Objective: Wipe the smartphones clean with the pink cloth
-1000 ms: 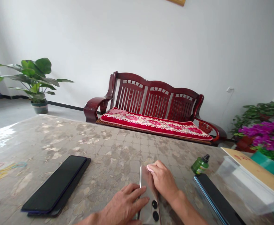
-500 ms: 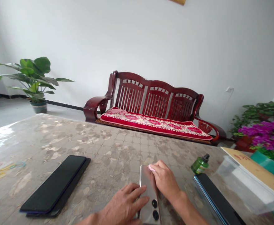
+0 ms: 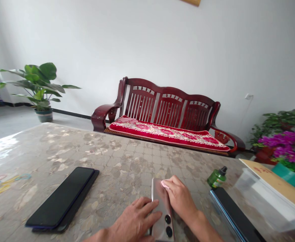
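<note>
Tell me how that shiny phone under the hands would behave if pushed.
The phone would probably slide rather than tip, since it lies flat, lenses up. Its glossy back may feel slippery. It's likely stiff: no bend shows under the left hand.

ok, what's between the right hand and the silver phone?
A small pink wad, apparently cloth, at the right hand's fingertips, over the far end of the silver phone's back. Visible in the head view.
</note>
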`<state>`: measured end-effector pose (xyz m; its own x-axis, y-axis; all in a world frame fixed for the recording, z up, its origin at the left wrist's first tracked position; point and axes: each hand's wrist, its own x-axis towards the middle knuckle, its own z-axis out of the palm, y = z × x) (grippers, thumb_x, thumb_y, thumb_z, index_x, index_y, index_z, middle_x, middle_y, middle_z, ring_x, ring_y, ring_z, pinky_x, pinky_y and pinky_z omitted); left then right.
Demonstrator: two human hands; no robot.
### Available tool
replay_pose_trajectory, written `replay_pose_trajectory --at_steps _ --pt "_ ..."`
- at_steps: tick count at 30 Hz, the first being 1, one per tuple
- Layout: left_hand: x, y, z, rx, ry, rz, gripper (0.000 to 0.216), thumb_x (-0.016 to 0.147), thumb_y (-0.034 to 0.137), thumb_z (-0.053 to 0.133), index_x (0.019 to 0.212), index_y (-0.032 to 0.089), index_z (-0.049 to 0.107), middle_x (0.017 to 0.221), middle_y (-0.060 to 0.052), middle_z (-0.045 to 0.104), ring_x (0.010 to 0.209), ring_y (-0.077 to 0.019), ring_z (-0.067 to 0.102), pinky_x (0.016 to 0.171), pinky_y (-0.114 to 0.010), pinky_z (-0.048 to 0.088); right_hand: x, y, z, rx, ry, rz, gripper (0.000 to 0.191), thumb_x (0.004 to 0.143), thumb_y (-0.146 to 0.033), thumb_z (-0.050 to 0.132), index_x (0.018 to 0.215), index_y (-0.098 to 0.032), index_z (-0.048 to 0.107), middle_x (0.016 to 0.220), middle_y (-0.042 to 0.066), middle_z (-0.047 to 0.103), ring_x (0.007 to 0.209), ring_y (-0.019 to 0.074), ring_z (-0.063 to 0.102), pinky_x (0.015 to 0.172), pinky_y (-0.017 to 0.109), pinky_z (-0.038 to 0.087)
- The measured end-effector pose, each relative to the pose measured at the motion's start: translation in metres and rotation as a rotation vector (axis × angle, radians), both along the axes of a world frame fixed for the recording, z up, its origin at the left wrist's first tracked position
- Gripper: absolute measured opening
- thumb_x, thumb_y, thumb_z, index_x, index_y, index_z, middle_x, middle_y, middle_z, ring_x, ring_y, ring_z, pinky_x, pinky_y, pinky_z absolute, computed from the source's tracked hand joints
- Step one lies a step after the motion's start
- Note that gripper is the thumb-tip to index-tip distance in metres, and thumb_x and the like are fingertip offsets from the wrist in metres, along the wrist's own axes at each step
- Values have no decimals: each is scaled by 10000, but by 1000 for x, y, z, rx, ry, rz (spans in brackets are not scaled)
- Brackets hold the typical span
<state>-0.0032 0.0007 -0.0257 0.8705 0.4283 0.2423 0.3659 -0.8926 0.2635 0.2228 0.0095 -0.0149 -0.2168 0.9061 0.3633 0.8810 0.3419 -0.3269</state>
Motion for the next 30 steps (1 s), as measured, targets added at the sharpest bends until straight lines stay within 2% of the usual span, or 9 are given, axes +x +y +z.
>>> replay_pose_trajectory --at_steps 4,12,21,25,30 --pt "-1 0 0 14 -4 -1 502 834 339 691 1284 226 502 1372 -82 540 1141 -300 529 952 -422 479 -3 8 2 -11 -8 -27 287 977 -166 422 911 -228 694 865 30 603 819 136 608 762 209 468" --pt "0 0 3 7 -18 -11 477 850 319 657 1287 219 493 1354 -84 551 1127 -283 526 962 -405 466 -1 -16 -7 11 -3 51 288 986 -177 408 996 -256 685 905 32 605 846 140 610 779 222 475" --pt "0 -1 0 -17 -11 -1 497 832 304 673 1294 232 502 1370 -79 539 1155 -300 519 978 -429 467 -4 14 2 -13 -13 -44 308 986 -184 401 917 -223 699 873 43 626 821 139 612 779 214 472" --pt "0 -1 3 -25 18 2 505 826 298 681 1293 220 503 1376 -80 538 1154 -303 520 987 -431 463 -5 4 2 -21 -13 -40 321 975 -169 390 901 -228 697 857 38 613 802 136 609 751 212 470" --pt "1 -2 10 -31 38 -8 498 815 273 682 1280 208 514 1388 -86 531 1150 -302 524 997 -435 456 -4 -12 -3 6 -7 5 319 973 -161 392 978 -247 699 908 45 612 845 141 613 782 221 476"
